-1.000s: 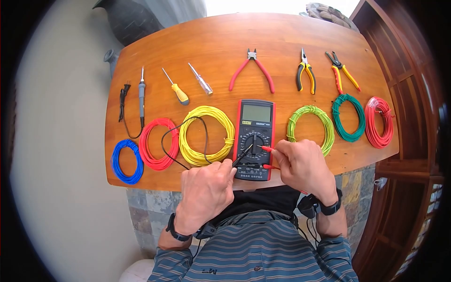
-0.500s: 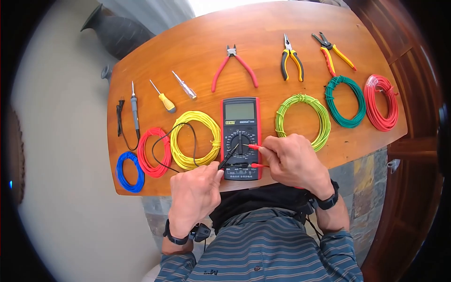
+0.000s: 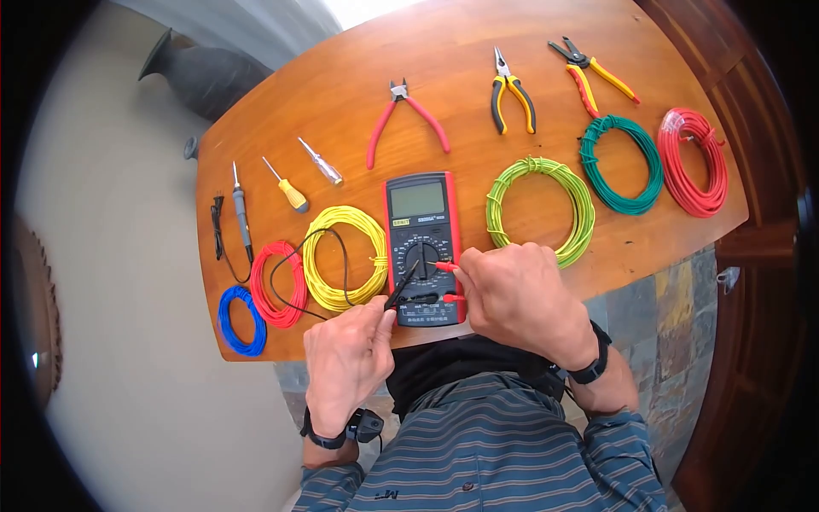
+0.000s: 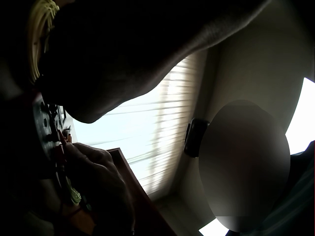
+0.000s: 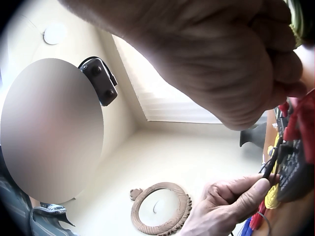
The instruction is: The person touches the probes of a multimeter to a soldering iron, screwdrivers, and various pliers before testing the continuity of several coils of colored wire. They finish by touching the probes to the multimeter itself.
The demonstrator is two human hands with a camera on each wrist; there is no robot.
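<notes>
A red and black multimeter (image 3: 417, 200) lies face up near the table's front edge, its screen blank. The left hand (image 3: 348, 358) pinches a black probe (image 3: 399, 290), whose tip lies over the dial (image 3: 421, 260). From the other side the right hand (image 3: 525, 299) pinches a red probe (image 3: 446, 267), its metal tip pointing at the dial. Whether the tips touch the meter, I cannot tell. A red plug (image 3: 452, 299) sits at the meter's lower right. In the right wrist view the left hand (image 5: 221, 206) holds the black probe (image 5: 270, 166) between thumb and fingers.
Blue (image 3: 242, 321), red (image 3: 279, 284) and yellow (image 3: 345, 258) wire coils lie left; yellow-green (image 3: 541, 212), green (image 3: 621, 165) and red (image 3: 693, 162) coils lie right. Behind are a soldering iron (image 3: 241, 209), screwdriver (image 3: 293, 194), tester (image 3: 321, 162), cutters (image 3: 399, 119), pliers (image 3: 513, 98) and strippers (image 3: 589, 72).
The head view has shifted and tilted, so the table and meter appear farther left. Both hands keep their pinch on the probes, which stay over the dial.
</notes>
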